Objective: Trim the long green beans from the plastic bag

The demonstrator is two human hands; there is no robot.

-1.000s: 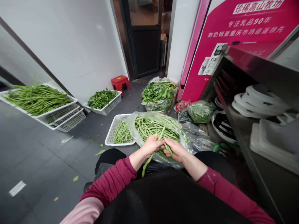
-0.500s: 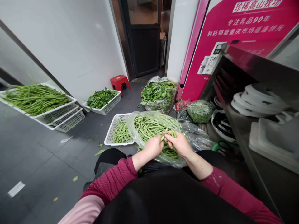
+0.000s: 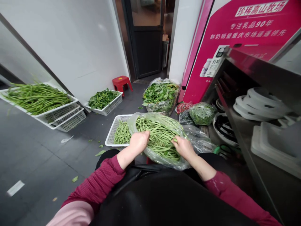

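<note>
A clear plastic bag [image 3: 152, 153] full of long green beans [image 3: 162, 133] lies open in front of my lap. My left hand [image 3: 139, 142] is closed at the bag's left side, back of the hand up; whatever its fingers hold is hidden. Over the right part of the beans, my right hand [image 3: 183, 147] pinches a green bean [image 3: 175, 140], its end showing at the fingertips. Left of the bag, a white perforated basket [image 3: 111, 131] holds short bean pieces [image 3: 122, 133]; the bag's edge overlaps its right side.
Stacked white baskets [image 3: 70, 121] with long green stems stand at left. Farther back are a basket of leafy greens [image 3: 110, 108], a red stool [image 3: 122, 84] and a bag of leaves [image 3: 161, 94]. A metal shelf [image 3: 237, 125] with white dishes borders the right. Leaf scraps dot the floor.
My hands were together over the beans and are now apart. The left hand moved left to the bag's side; the right moved slightly right and down, with a bean still in it.
</note>
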